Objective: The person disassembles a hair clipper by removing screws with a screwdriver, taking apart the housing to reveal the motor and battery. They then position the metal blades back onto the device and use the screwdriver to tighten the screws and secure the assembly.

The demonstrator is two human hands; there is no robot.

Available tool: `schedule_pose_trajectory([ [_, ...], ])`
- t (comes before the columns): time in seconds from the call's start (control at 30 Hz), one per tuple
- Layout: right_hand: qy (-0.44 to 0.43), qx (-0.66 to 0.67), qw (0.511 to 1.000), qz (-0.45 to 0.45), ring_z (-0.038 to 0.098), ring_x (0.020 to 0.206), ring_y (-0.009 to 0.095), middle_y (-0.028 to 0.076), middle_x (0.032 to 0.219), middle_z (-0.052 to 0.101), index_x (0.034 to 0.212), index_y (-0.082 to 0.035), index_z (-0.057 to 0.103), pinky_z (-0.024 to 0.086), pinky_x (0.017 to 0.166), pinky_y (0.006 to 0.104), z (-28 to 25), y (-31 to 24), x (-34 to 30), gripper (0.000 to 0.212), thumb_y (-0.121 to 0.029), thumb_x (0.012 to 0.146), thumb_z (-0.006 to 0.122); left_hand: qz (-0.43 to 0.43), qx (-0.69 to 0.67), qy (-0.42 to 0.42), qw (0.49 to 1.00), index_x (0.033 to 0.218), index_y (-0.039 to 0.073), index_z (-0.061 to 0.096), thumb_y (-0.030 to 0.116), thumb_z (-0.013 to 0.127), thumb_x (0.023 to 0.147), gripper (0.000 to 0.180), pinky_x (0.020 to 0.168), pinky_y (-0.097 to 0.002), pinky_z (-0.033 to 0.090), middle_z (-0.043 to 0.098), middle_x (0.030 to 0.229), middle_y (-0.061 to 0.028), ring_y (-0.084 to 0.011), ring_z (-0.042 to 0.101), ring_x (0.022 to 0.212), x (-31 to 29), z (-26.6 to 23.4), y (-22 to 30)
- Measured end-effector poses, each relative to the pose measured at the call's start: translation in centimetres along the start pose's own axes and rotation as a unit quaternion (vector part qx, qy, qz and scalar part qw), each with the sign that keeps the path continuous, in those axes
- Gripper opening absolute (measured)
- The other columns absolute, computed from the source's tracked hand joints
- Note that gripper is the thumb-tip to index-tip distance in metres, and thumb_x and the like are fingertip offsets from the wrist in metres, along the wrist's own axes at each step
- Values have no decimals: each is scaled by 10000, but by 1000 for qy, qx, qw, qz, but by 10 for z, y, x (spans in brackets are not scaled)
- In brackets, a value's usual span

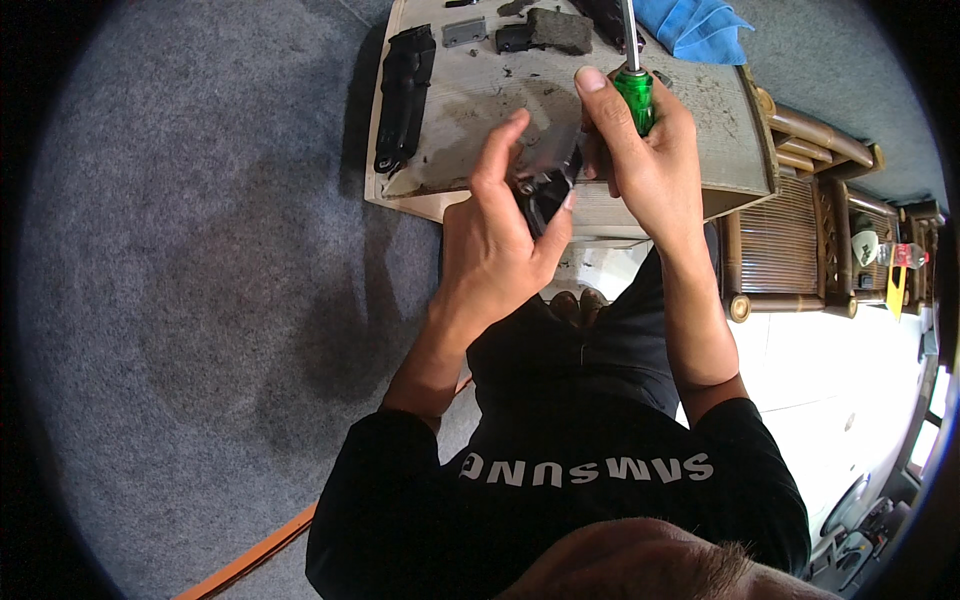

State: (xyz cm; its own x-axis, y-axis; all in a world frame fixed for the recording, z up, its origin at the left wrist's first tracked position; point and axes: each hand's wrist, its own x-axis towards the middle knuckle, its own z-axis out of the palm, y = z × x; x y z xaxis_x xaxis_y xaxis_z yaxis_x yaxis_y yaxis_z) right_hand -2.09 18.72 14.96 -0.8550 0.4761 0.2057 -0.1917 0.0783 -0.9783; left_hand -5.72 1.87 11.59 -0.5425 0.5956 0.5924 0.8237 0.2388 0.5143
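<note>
My left hand [490,245] is closed around a dark, shiny plastic part [546,182], its index finger and thumb spread along the sides. The part is tilted and slightly blurred, so its exact kind is unclear. In my right hand [660,170] is a screwdriver [635,95] with a clear green handle, its metal shaft pointing away from me. The right fingertips come close to the dark part; whether they touch it is hidden. Both hands are above the near side of a pale wooden table [460,130]. A long black plastic casing [404,98] lies along its left edge.
Toward the table's far side are a small grey block [464,32], a rough dark grey sponge-like block [561,32] and a blue cloth [693,28]. Dark crumbs of dirt dot the tabletop. Bamboo furniture [780,245] stands at the right, near a bottle [905,256].
</note>
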Motion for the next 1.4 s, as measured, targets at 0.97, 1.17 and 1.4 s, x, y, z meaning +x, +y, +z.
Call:
schedule_pose_trajectory([
  [0.97, 2, -4, 1000, -12, 560, 516, 64, -14, 578, 554, 834, -21, 620, 401, 467, 238, 2, 3, 0, 391, -366, 995, 706, -224, -729, 56, 645, 1312, -57, 400, 390, 374, 1086, 502, 387, -293, 541, 498, 990, -181, -196, 584, 671, 15, -18, -3],
  [1.17, 1, -6, 1000, -14, 565, 517, 67, -12, 583, 561, 846, -19, 628, 407, 469, 239, 2, 1, 0, 382, -363, 993, 709, -258, -690, 97, 669, 1334, 73, 348, 284, 450, 1052, 366, 412, -348, 583, 580, 986, -223, -237, 657, 633, 13, -6, 1],
  [1.4, 5, -4, 1000, -16, 573, 522, 70, -6, 588, 567, 848, -14, 626, 412, 473, 239, 3, 3, 0, 392, -370, 992, 707, -279, -573, 80, 766, 1352, 88, 325, 217, 573, 1009, 442, 401, -336, 569, 597, 947, -183, -214, 653, 605, 20, -3, 2],
])
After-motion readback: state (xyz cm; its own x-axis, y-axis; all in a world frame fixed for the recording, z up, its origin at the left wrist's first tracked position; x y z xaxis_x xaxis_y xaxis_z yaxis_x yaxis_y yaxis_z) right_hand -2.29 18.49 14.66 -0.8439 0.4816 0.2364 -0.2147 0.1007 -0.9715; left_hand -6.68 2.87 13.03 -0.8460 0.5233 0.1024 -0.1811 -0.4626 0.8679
